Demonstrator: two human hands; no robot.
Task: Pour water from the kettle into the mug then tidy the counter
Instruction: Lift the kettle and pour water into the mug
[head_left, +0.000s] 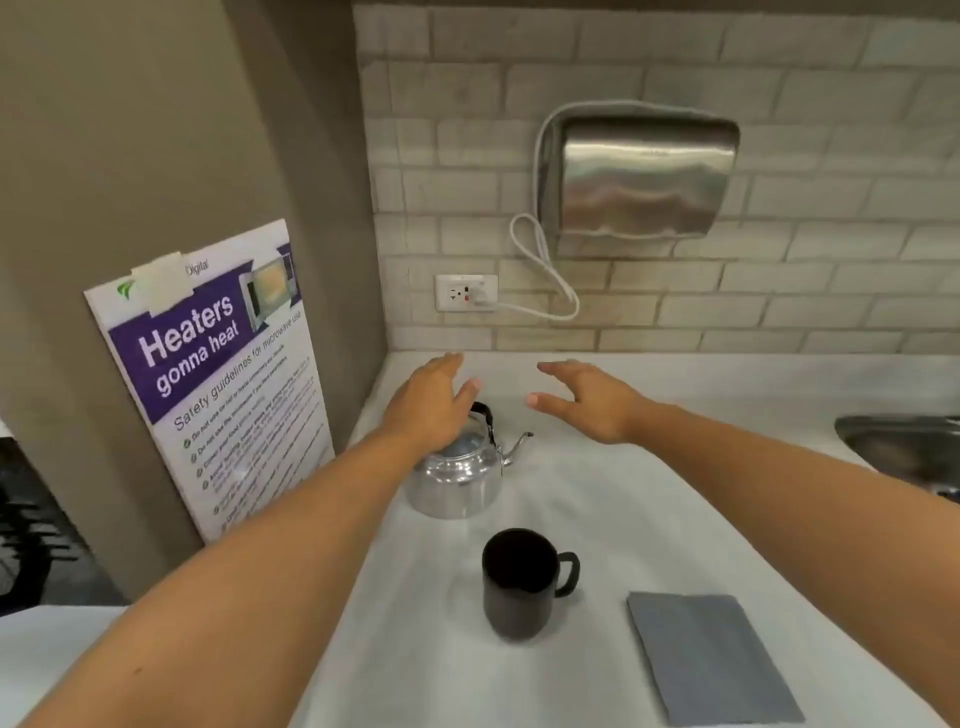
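Note:
A shiny metal kettle (457, 478) with a black handle and a thin spout pointing right stands on the white counter (649, 499). In front of it stands a black mug (519, 582), handle to the right. My left hand (431, 402) hovers over the kettle's lid and handle, fingers spread, and hides part of the lid; I cannot tell if it touches. My right hand (587, 397) is held open in the air to the right of the kettle, holding nothing.
A folded grey cloth (711, 657) lies at the counter's front right. A steel sink (909, 447) edge shows at far right. On the brick wall hang a metal dispenser (641, 179) and a socket (466, 292) with a white cord. A poster (218, 374) leans at left.

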